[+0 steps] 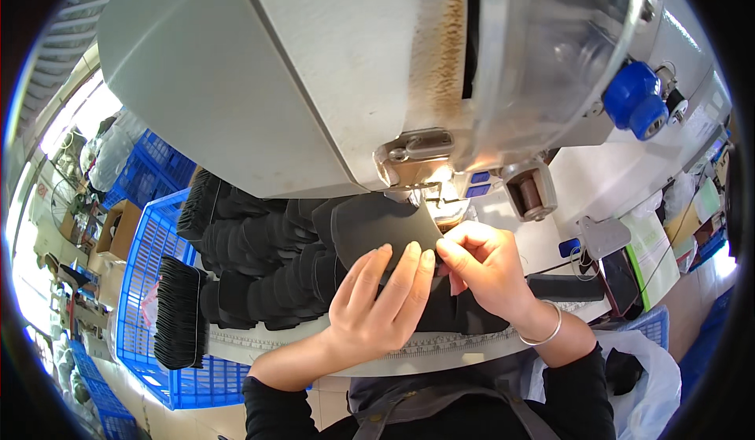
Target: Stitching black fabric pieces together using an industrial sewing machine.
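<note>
Under the lit needle area of a large pale sewing machine (314,70) lies a dark grey, flat fabric piece (377,231) with a curved edge. My left hand (381,294) rests on its near edge, fingers stretched out and slightly apart. At the right corner of that piece, my right hand (487,267) pinches the edge between thumb and forefinger. The metal presser area (417,161) sits just beyond the fingers. Where the needle meets the fabric is hard to make out.
Rows of stacked dark pieces (259,243) cover the left of the table, some overhanging a blue plastic basket (177,389). A measuring tape (425,344) runs along the table's front edge. A blue thread holder (633,98) is at upper right, a plastic bag (653,377) at lower right.
</note>
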Demonstrator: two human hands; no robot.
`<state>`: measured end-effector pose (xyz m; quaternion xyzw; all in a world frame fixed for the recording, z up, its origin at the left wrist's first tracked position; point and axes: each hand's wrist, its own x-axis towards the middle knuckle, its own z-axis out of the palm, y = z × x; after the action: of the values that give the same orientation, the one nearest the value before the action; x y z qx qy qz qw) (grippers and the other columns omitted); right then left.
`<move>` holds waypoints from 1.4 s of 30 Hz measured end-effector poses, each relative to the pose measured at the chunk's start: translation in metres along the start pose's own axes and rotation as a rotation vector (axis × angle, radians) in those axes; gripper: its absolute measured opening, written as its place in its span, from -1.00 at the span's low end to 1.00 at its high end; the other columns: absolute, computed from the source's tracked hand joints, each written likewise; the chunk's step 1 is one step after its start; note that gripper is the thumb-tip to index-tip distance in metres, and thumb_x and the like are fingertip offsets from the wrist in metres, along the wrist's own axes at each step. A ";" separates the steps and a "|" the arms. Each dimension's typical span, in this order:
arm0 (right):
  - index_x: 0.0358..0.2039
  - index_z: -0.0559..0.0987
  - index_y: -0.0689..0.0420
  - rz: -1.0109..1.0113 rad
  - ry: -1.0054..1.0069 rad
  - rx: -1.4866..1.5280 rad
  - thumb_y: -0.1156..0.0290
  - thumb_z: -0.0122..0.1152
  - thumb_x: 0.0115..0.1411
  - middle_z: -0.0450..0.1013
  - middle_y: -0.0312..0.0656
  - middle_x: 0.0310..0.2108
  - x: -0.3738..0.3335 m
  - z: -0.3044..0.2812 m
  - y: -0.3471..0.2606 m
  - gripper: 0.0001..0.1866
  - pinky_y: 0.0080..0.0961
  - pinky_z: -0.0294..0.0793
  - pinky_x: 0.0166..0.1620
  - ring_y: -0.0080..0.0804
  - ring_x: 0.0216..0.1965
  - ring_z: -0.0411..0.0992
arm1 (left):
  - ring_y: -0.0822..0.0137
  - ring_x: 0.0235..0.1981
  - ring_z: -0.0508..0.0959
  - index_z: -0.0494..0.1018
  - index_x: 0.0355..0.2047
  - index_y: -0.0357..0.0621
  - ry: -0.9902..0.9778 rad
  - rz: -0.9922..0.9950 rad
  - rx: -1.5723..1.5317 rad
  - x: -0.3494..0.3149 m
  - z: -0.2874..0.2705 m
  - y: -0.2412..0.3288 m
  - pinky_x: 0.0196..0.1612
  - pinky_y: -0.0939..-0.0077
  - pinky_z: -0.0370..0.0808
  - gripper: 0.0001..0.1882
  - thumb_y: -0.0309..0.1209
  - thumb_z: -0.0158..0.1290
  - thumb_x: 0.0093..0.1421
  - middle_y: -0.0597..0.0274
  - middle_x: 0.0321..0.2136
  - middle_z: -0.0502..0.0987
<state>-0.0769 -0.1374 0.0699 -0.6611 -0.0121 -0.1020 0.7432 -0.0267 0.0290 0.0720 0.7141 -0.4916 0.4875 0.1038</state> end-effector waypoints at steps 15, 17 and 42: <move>-0.47 0.53 0.26 0.056 -0.047 -0.099 0.42 0.12 0.23 0.43 -0.32 -0.60 -0.016 -0.016 0.014 -0.81 -0.75 0.35 -0.58 -0.72 -0.64 0.36 | 0.23 -0.36 0.57 0.56 -0.40 -0.22 0.129 -0.056 -0.253 0.011 0.034 -0.045 -0.28 0.53 0.57 -0.76 -0.59 0.15 -0.18 0.23 -0.35 0.56; -0.47 0.53 0.26 0.060 -0.054 -0.100 0.43 0.12 0.23 0.43 -0.31 -0.60 -0.018 -0.020 0.017 -0.82 -0.74 0.36 -0.57 -0.72 -0.63 0.37 | 0.29 -0.38 0.57 0.54 -0.43 -0.23 0.149 -0.093 -0.312 0.013 0.038 -0.048 -0.32 0.56 0.56 -0.77 -0.66 0.16 -0.18 0.28 -0.37 0.56; -0.45 0.52 0.29 0.074 0.015 0.001 0.50 0.09 0.24 0.42 -0.26 -0.57 -0.040 -0.037 0.035 -0.84 -0.75 0.38 -0.55 -0.70 -0.62 0.35 | 0.23 -0.41 0.56 0.52 -0.46 -0.26 0.175 -0.168 -0.396 0.011 0.047 -0.051 -0.35 0.48 0.51 -0.76 -0.75 0.16 -0.19 0.21 -0.45 0.53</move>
<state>-0.1141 -0.1651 0.0245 -0.6599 0.0179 -0.0794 0.7470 0.0425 0.0176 0.0738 0.6732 -0.5057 0.4312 0.3242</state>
